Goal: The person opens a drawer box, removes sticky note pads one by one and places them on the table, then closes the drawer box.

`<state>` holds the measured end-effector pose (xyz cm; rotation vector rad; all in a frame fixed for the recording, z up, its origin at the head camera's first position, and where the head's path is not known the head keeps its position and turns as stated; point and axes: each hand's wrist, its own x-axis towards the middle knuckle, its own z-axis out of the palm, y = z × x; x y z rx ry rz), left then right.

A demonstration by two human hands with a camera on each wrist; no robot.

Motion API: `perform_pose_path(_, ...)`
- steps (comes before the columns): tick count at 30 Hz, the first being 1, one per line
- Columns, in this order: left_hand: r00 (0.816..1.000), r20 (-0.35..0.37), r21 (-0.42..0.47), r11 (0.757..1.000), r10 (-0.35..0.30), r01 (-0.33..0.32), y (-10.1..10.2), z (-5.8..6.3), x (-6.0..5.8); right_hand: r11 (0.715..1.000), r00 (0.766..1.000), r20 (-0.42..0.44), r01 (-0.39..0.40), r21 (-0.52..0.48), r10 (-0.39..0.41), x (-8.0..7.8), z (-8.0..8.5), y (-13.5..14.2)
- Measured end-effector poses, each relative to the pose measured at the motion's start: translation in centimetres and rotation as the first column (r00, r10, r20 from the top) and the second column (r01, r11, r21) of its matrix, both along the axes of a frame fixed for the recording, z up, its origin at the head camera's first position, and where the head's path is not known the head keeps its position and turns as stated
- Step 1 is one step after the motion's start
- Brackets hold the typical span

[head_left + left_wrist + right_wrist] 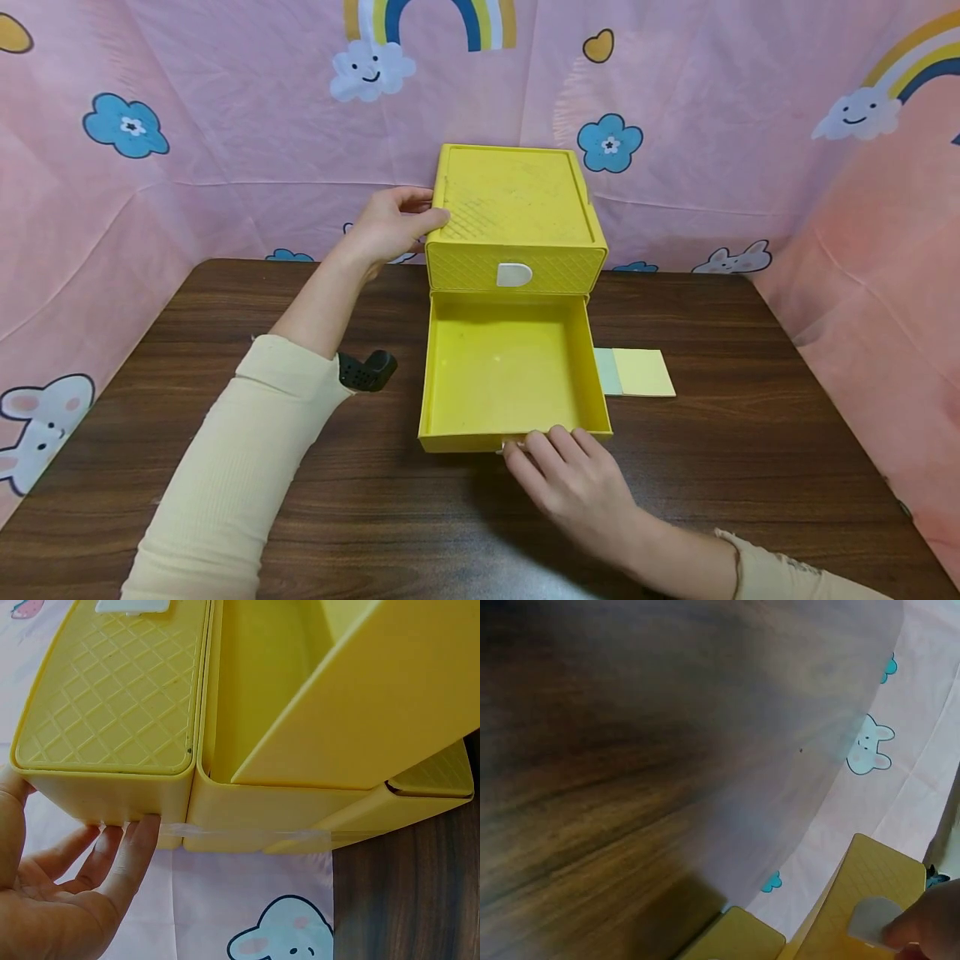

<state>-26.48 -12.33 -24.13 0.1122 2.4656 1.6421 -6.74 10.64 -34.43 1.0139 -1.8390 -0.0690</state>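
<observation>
A pink printed cloth point(247, 125) forms the background. The dark wood table point(315, 525) occupies the lower part of the frame. The yellow box point(517, 192) stands at upper centre; its open drawer point(502, 367) extends toward the lower centre. Left hand point(393, 221): located at the box's upper left corner, thumb over the top edge, fingers bent and moderately spread, fingertips against the side wall. Right hand point(577, 492): located at lower centre, fingers close together, curled at the drawer's front rim, one digit on its white tab point(870, 919). A pale yellow paper pad point(643, 372) and green paper point(608, 372) lie right of the drawer.
</observation>
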Motion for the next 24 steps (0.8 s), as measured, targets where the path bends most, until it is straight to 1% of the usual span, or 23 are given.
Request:
perform_pose_path(7, 1.0, -0.005, -0.005, 1.0, 0.0, 0.0, 0.0, 0.0, 0.0, 1.0, 1.0, 0.026, 0.01, -0.017, -0.01, -0.4, 0.2, -0.1)
perform_pose_path(15, 1.0, -0.009, -0.009, 1.0, -0.003, 0.003, -0.1, 0.0, 0.0, 0.999, 0.999, 0.019, 0.03, -0.033, -0.029, -1.2, 0.4, -0.3)
perform_pose_path(24, 1.0, -0.001, -0.005, 1.0, -0.003, 0.003, 0.0, 0.1, 0.0, 0.997, 0.997, 0.062, 0.043, -0.068, -0.039, -1.9, 0.7, -0.6)
